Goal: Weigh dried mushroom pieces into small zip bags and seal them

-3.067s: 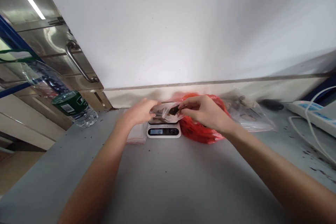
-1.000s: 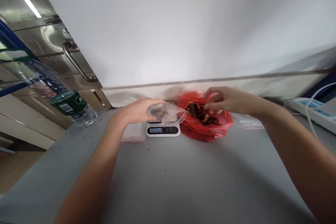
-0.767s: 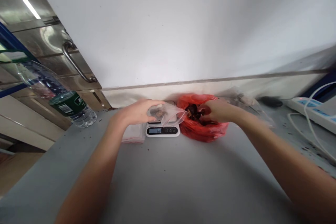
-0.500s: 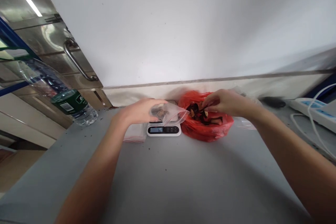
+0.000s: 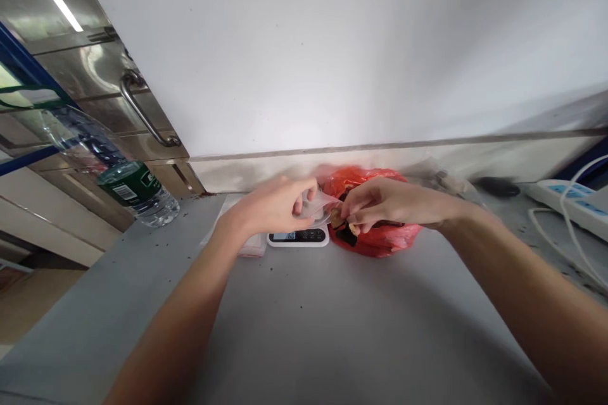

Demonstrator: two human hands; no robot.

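My left hand [image 5: 273, 209] is closed on the mouth of a small clear zip bag [image 5: 314, 205], held just above a small digital scale [image 5: 297, 237]. My right hand [image 5: 387, 202] pinches a few dark dried pieces [image 5: 342, 223] right at the bag's opening. Behind that hand sits an open red plastic bag [image 5: 380, 240] with more dark dried pieces in it. Both hands meet over the scale's right side, and the scale's platform is hidden by them.
A grey table [image 5: 332, 329] carries scattered crumbs. A water bottle [image 5: 118, 171] lies at the left edge, beside a steel cabinet handle [image 5: 142, 111]. Flat zip bags [image 5: 249, 247] lie left of the scale. A clear bag [image 5: 446, 180], a power strip [image 5: 570, 199] and white cable lie right.
My right hand has come out of the red bag with dried pieces and moved left to the clear bag's mouth. My left hand has raised the clear bag slightly.
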